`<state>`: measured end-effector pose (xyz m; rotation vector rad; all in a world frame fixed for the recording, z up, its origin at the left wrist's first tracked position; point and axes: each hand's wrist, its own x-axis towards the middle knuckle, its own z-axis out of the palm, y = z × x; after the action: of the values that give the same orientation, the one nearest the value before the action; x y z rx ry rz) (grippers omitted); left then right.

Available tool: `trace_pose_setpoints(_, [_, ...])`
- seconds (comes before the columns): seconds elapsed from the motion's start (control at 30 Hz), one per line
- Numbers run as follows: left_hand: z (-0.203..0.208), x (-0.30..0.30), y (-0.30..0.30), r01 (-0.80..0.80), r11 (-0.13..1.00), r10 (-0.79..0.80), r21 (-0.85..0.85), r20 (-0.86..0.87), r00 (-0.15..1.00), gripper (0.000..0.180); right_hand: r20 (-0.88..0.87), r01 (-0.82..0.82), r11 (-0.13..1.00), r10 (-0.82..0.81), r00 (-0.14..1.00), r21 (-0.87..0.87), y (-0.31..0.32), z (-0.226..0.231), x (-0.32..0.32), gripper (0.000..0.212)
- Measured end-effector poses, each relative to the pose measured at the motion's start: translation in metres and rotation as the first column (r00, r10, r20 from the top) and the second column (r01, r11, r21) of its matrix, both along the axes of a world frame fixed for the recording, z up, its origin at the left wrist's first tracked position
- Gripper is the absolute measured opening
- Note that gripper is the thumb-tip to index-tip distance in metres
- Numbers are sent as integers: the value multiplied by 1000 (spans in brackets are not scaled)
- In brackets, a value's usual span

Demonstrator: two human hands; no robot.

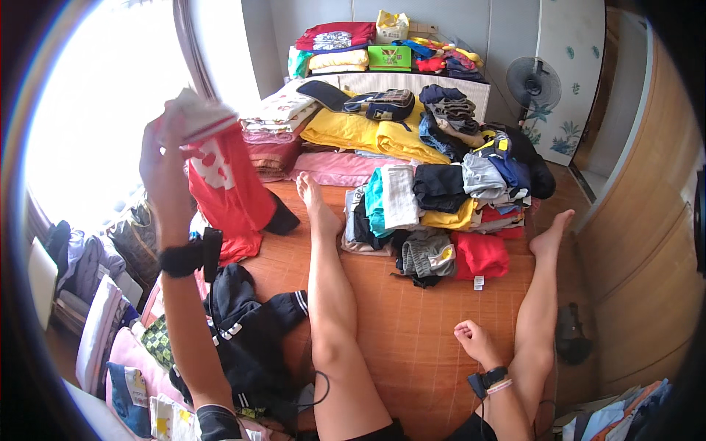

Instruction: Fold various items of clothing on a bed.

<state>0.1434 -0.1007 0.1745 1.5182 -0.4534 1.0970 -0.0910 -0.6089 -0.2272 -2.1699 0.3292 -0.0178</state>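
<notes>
Head view: holds a red garment (pixel 229 187) aloft in the upper left of the frame, apparently pinched at its pale top by the left hand (pixel 163 151), with dark clothing (pixel 254 349) at lower left and a pile of folded clothes (pixel 437 187) right of centre. Rests the right hand (pixel 476 344) at lower right, fingers curled in, nothing visible inside. Seems at the step of shaking out for folding, probably calling for both hands on opposite edges.

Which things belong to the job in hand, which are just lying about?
Job, likely:
red garment, held up by the left hand
front stack of folded clothes
rumpled black garment

Lying about, likely:
fan
green box
</notes>
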Motion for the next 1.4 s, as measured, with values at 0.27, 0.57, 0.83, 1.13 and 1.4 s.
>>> trace_pose_setpoints(0.27, [-8,-143,-47,718,695,-713,40,-92,695,50,43,-79,172,207,977,982,34,87,4,81])
trace_pose_setpoints(0.57, [-181,-150,-219,807,525,-337,271,-804,489,20,59,-344,176,816,574,922,-8,76,-15,59])
trace_pose_setpoints(0.83, [-376,-158,-221,911,66,-197,407,-890,412,25,-418,-557,673,740,528,487,31,55,-21,51])
trace_pose_setpoints(1.13, [-352,-138,-220,773,477,-105,419,-845,524,12,-58,-683,665,702,709,-301,94,2,-46,26])
trace_pose_setpoints(1.4, [-357,-139,-210,769,502,75,396,-906,417,41,-62,-557,830,558,828,27,37,38,-4,23])
